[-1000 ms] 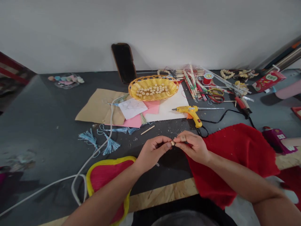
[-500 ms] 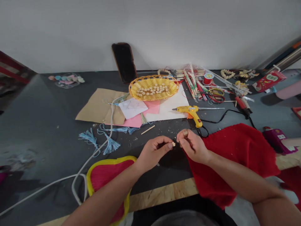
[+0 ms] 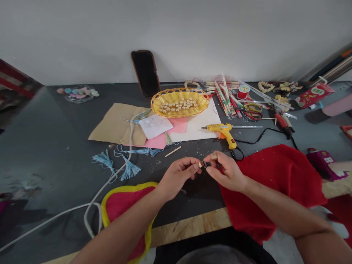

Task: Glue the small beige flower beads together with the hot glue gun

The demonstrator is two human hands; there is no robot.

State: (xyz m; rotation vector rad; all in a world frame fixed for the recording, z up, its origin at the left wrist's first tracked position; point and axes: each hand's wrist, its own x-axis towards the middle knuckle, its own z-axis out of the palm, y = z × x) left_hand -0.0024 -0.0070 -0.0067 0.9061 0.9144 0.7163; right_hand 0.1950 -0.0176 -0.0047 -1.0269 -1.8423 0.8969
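Observation:
My left hand (image 3: 178,176) pinches a small cream-coloured piece (image 3: 200,165) between thumb and fingertips, over the dark table. Its exact shape is too small to make out. Close to its right is my right hand (image 3: 227,171), thumb and forefinger apart, the fingertips near the piece. A brownish patch shows on one finger of that hand; I cannot tell what it is. Beyond the hands stands a yellow woven basket (image 3: 156,106) holding several small cream flower-like pieces. A yellow glue gun (image 3: 220,128) lies past my right hand, and red cloth (image 3: 275,176) spreads under that forearm.
A phone (image 3: 145,73) leans on the wall. Blue tassels (image 3: 131,170), a small stick (image 3: 173,151) and brown paper (image 3: 112,123) lie left of centre. A white cable (image 3: 103,187) crosses there. Scissors (image 3: 253,112), a red thread spool (image 3: 243,92) and packaged sticks crowd the back right.
The right thumb and forefinger have spread apart, and that hand has shifted slightly left. My left hand has tilted the small piece and drawn it slightly left and up.

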